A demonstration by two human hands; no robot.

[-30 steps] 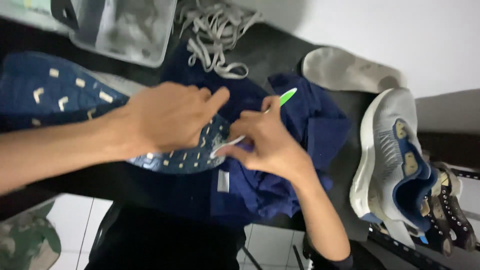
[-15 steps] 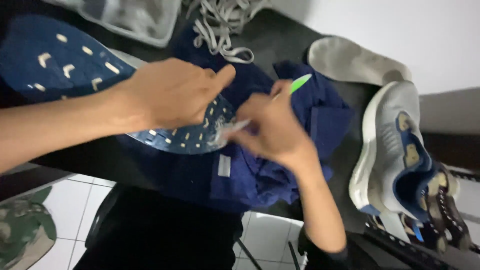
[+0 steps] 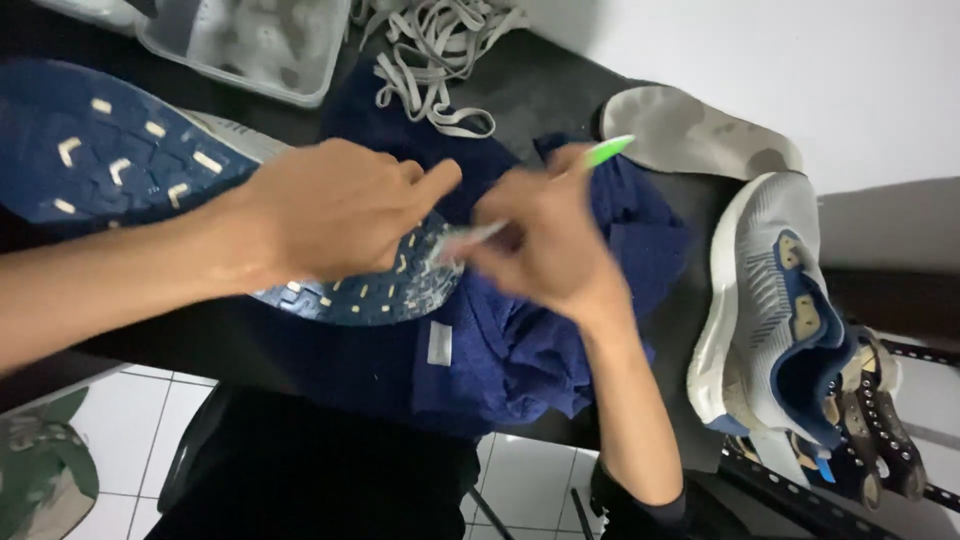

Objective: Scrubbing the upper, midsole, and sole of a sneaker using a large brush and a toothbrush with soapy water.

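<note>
While I look down from the head camera, my left hand [image 3: 335, 215] presses flat on the upturned blue sole [image 3: 120, 150] of a shoe, fingers wrapped over its toe end, pinning it against the dark table [image 3: 560, 90]. My right hand [image 3: 545, 245] is blurred, fingers pinched around a toothbrush [image 3: 610, 151] with a green handle tip, its white head touching the sole's toe, just right of my left hand. The shoe lies on a crumpled blue cloth [image 3: 640, 250]. At the far side sit grey laces [image 3: 430, 50] and a clear plastic tub [image 3: 255, 45]; an insole [image 3: 690, 135] and a second grey-and-blue shoe [image 3: 770, 300] lie to the right
</note>
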